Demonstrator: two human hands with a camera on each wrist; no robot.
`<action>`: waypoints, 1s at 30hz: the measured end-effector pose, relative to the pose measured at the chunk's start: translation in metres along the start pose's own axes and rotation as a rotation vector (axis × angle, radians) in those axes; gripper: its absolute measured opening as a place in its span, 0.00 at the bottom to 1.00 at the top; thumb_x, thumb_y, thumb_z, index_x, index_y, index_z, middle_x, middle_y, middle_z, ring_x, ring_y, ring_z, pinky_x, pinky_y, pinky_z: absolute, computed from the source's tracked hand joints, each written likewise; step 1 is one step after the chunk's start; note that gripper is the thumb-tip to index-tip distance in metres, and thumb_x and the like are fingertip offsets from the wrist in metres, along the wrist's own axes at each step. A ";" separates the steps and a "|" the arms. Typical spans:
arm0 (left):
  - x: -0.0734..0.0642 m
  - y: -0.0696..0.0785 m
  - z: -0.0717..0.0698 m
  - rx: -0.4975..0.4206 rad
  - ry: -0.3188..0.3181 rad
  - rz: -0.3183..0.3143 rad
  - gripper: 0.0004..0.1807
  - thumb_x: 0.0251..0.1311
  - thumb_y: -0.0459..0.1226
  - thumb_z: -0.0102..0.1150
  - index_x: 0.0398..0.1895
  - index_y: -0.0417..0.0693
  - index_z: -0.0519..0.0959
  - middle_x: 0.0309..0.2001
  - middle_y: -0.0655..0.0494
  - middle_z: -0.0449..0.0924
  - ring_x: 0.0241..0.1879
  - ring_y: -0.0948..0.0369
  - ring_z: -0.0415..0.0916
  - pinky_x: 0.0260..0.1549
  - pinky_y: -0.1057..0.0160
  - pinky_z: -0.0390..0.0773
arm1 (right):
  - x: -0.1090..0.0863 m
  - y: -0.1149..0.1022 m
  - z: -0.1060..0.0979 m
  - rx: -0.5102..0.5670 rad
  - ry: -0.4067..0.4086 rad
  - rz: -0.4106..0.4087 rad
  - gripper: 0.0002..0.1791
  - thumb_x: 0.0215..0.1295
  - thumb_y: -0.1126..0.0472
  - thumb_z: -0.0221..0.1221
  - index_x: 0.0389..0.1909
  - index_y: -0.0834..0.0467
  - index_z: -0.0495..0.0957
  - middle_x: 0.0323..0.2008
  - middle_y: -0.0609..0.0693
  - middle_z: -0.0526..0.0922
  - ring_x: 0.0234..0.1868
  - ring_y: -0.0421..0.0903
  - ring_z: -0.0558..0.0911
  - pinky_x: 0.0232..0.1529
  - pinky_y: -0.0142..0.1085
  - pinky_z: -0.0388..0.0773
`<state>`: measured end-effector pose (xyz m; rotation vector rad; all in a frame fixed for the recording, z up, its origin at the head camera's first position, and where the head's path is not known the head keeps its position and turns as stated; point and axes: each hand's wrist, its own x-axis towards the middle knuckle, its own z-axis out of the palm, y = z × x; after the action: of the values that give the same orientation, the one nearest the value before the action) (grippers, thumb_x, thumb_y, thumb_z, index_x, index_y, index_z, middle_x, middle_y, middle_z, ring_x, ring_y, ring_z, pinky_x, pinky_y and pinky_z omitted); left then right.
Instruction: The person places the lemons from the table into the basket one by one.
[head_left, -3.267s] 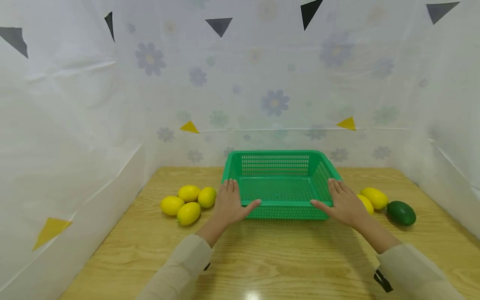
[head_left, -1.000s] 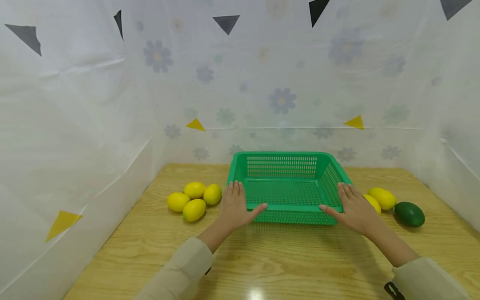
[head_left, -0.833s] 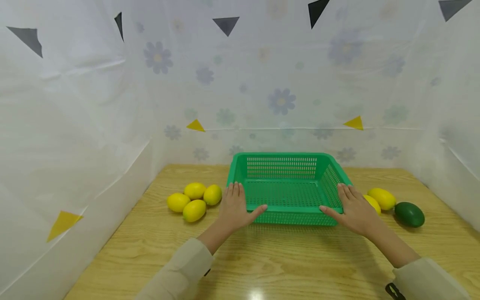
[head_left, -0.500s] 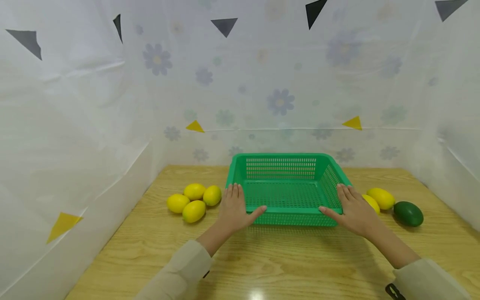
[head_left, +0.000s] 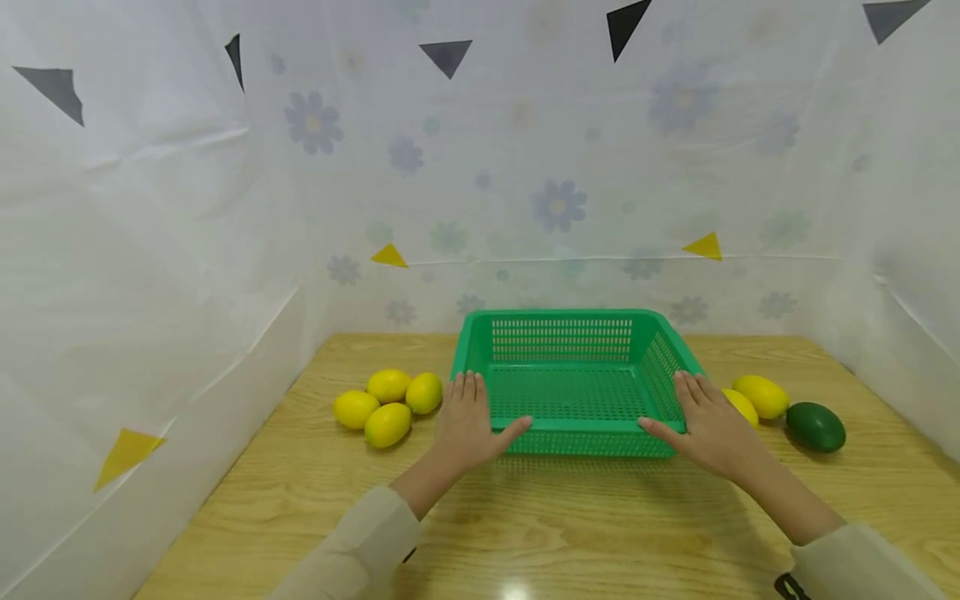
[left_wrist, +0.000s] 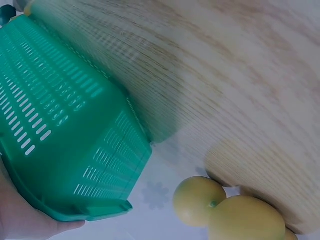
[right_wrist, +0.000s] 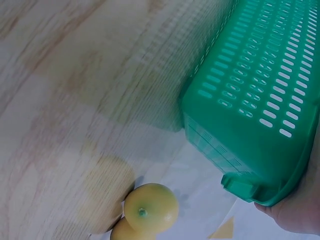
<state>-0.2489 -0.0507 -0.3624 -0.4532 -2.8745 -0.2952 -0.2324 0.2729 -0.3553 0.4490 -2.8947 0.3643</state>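
A green plastic basket [head_left: 562,425] with slotted walls stands on the wooden table, nothing inside it. My left hand [head_left: 467,425] rests on its near left corner, fingers straight along the side rim and thumb spread on the front rim. Mirroring it, my right hand [head_left: 716,425] lies on the near right corner with the fingers extended. In the left wrist view, part of the left hand [left_wrist: 25,212] shows against the basket rim [left_wrist: 75,217]. The right wrist view catches the right hand [right_wrist: 300,210] touching the rim at the frame's edge. Both palms' undersides are hidden.
Several yellow lemons [head_left: 387,425] cluster left of the basket. To the right are two more lemons [head_left: 761,397], one partly behind the right hand, and a dark green avocado-like fruit [head_left: 816,427]. A flowered white sheet [head_left: 480,183] walls the table's back and sides.
Both hands have stayed on the basket's corners. Basket and hands have come slightly nearer to me over the last few seconds. The fruit has stayed put; the head view has shifted a little.
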 end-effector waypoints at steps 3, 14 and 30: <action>-0.001 0.000 0.001 0.003 0.006 0.007 0.53 0.59 0.67 0.38 0.69 0.29 0.51 0.70 0.35 0.48 0.72 0.44 0.44 0.70 0.48 0.49 | -0.001 -0.001 0.000 -0.001 0.001 0.001 0.53 0.63 0.35 0.48 0.67 0.78 0.46 0.66 0.77 0.49 0.66 0.73 0.50 0.64 0.63 0.50; -0.005 -0.001 0.001 -0.008 0.031 0.021 0.53 0.58 0.68 0.37 0.69 0.29 0.51 0.70 0.35 0.49 0.71 0.43 0.45 0.70 0.49 0.50 | -0.005 -0.002 0.000 -0.004 0.011 0.005 0.53 0.63 0.35 0.48 0.66 0.78 0.47 0.66 0.77 0.50 0.66 0.73 0.51 0.63 0.64 0.50; -0.008 0.001 0.004 -0.004 0.047 0.020 0.54 0.58 0.69 0.37 0.69 0.30 0.52 0.70 0.35 0.50 0.71 0.43 0.46 0.70 0.49 0.51 | -0.004 0.002 0.004 -0.008 0.017 0.002 0.53 0.62 0.35 0.48 0.67 0.77 0.47 0.66 0.77 0.50 0.66 0.73 0.51 0.64 0.63 0.50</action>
<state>-0.2419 -0.0515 -0.3677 -0.4683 -2.8223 -0.3043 -0.2296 0.2745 -0.3604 0.4398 -2.8789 0.3551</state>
